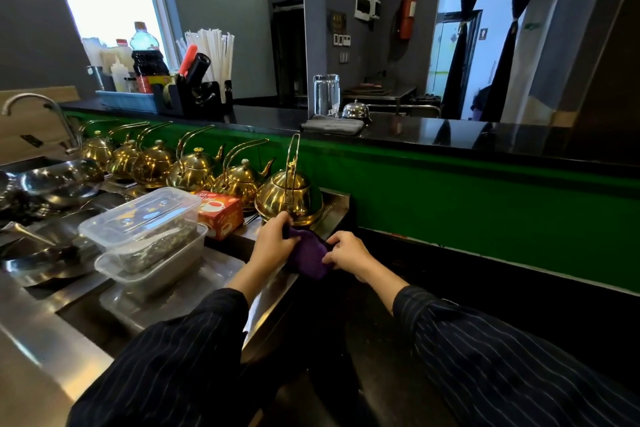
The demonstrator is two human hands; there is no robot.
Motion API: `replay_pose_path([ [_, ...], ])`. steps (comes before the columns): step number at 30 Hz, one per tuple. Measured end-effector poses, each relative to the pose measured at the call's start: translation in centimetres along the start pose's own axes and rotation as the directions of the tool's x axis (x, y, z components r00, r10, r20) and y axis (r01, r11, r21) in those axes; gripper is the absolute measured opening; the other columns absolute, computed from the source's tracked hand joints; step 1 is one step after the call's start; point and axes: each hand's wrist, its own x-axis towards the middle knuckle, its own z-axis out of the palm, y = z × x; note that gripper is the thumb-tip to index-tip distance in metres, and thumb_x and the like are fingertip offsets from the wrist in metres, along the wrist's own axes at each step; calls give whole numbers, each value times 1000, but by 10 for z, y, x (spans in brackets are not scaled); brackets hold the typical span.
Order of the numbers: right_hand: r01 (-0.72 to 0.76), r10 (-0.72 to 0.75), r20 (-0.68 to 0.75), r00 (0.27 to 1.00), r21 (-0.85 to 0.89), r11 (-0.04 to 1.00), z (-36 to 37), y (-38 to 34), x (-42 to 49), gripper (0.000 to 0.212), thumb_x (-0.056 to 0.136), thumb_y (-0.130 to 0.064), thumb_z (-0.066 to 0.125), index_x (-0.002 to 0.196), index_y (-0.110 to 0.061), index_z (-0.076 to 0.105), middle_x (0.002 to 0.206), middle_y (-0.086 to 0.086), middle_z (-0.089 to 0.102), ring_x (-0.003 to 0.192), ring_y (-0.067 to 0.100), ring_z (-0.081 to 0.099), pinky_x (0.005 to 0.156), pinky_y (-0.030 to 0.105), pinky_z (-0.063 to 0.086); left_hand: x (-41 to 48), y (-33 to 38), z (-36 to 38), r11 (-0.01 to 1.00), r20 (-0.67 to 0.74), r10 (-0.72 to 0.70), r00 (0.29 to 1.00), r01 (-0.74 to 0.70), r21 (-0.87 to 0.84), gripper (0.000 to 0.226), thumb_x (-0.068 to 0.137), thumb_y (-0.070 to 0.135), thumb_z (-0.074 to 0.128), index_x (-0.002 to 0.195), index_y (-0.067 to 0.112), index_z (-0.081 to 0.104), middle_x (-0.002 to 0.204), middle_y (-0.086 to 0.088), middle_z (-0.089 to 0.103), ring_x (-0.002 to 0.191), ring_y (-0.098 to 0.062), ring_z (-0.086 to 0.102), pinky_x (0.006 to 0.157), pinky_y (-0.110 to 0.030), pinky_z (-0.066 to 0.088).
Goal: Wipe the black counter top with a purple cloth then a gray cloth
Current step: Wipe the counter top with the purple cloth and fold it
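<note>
A purple cloth [309, 255] is bunched between both hands, low at the right end of the steel worktop. My left hand [273, 241] grips its left edge with curled fingers. My right hand [346, 251] pinches its right edge. A folded gray cloth [332, 125] lies on the raised black counter top [450, 135], which runs across the view above a green front panel. A lower black surface [398, 288] lies under and to the right of my hands.
A row of several gold kettles [291, 198] lines the back of the steel worktop [214, 274]. Stacked clear plastic containers [145, 236] and a red tea box [220, 213] stand left of my hands. A glass jar [326, 94], a service bell [356, 110] and a straw holder [207, 80] stand on the upper counter.
</note>
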Motion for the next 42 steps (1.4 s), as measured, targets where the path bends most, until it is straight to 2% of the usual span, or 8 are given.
replay_pose_path([
  [5,82,-99,-100,990,-165,983,-39,-5,-20,49,82,-3,65,127,-6,47,123,12,36,97,26,52,72,31,47,5,54,6,983,4,178,984,-178,-51,23,83,5,64,102,13,53,93,-4,63,86,-23,62,71,-36,52],
  [10,89,-167,-274,947,-276,957,-114,0,-43,13,80,-6,56,87,-2,68,92,14,63,89,33,62,65,28,42,12,99,33,968,124,247,961,-238,-80,39,84,10,65,119,23,57,110,0,67,100,-13,61,91,-28,49],
  [15,196,-325,-357,876,-352,915,-186,19,-76,14,84,-6,52,79,-1,63,83,9,52,91,32,55,71,32,39,7,169,89,975,267,208,941,-178,-133,24,72,26,78,92,16,68,92,-1,71,87,-15,65,81,-31,53],
  [19,173,-343,-396,852,-404,898,-239,54,-101,10,89,-6,46,89,-6,56,88,16,64,86,35,59,69,36,41,6,232,123,957,251,277,927,-243,-160,27,69,18,77,63,22,51,81,-5,60,78,-19,56,68,-29,42],
  [26,156,-528,-522,669,-596,787,-313,106,-154,13,96,0,42,106,-9,43,97,11,50,71,31,54,62,48,46,1,328,173,894,218,405,888,-335,-296,23,74,7,69,71,16,48,64,4,52,61,-13,47,57,-26,38],
  [30,67,-654,-416,632,-811,581,-362,136,-179,22,86,3,62,103,-8,53,108,18,49,71,32,57,54,38,51,1,386,205,851,169,465,869,-387,-354,22,78,8,70,79,15,49,68,4,56,63,-12,51,60,-25,39],
  [34,-70,-698,-379,608,-901,428,-413,159,-189,18,75,5,77,88,1,64,117,28,57,87,34,68,69,33,60,5,444,224,788,137,564,814,-480,-386,19,81,7,66,85,17,50,73,3,59,69,-14,58,65,-27,46],
  [42,-276,-602,-542,587,-833,480,-500,153,-163,27,64,16,73,88,7,65,107,29,60,79,37,63,69,42,58,39,518,248,711,113,680,724,-615,-341,21,82,-5,51,100,5,54,87,-7,64,81,-21,60,67,-30,48],
])
